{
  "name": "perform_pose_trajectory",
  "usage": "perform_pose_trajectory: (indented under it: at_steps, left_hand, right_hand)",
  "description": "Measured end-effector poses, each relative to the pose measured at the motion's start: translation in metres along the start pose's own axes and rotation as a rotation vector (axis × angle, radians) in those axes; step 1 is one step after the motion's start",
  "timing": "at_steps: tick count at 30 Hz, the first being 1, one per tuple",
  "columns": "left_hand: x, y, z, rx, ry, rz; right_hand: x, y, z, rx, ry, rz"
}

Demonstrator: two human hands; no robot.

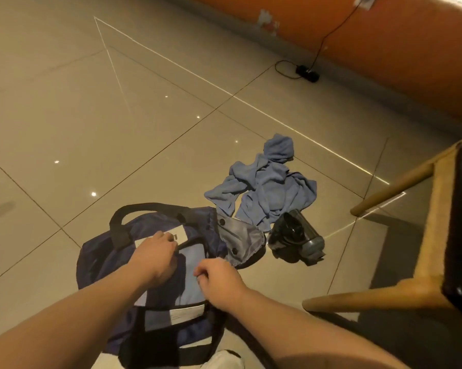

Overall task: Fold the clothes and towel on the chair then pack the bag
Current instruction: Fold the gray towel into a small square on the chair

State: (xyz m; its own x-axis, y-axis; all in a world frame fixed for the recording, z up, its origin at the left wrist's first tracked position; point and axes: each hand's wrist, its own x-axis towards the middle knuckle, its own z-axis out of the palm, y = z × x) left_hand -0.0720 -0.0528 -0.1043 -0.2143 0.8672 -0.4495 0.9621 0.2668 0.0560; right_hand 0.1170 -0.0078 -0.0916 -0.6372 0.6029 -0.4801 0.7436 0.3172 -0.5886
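Observation:
A navy bag (pixel 102 251) with black handles lies on the tiled floor in front of me, its mouth showing pale blue folded cloth (pixel 192 265) inside. My left hand (pixel 155 251) grips the far edge of the bag's opening beside a white label. My right hand (pixel 219 278) has its fingers curled at the near right edge of the opening, seemingly pinching the edge. A crumpled blue towel (pixel 264 185) lies on the floor beyond the bag. A dark transparent bottle (pixel 299 235) lies on its side next to it.
A wooden chair (pixel 435 230) with a dark seat stands at the right. A black power strip (pixel 307 73) and its cable lie by the orange wall at the back. Open tiled floor stretches to the left.

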Motion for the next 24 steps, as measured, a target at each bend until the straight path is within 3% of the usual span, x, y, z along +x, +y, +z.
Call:
perform_pose_trajectory:
  at_steps: [6,12,17,21,24]
  left_hand:
    - [0.067,0.041,-0.049,-0.34,0.063,-0.106]
    - [0.148,0.068,-0.048,-0.607,0.05,-0.154]
    - [0.208,0.102,-0.027,-0.794,0.024,-0.063]
    - [0.231,0.14,-0.016,-0.867,-0.05,-0.013]
    - [0.239,0.16,-0.007,-0.996,-0.161,-0.03]
  right_hand:
    - [0.064,0.003,-0.098,-0.008,0.28,0.213]
    - [0.15,0.036,-0.144,-0.017,0.349,0.494]
    - [0.202,0.08,-0.156,-0.081,0.243,0.629]
    - [0.235,0.13,-0.152,-0.283,0.156,0.535]
    - [0.233,0.14,-0.15,-0.321,0.103,0.576]
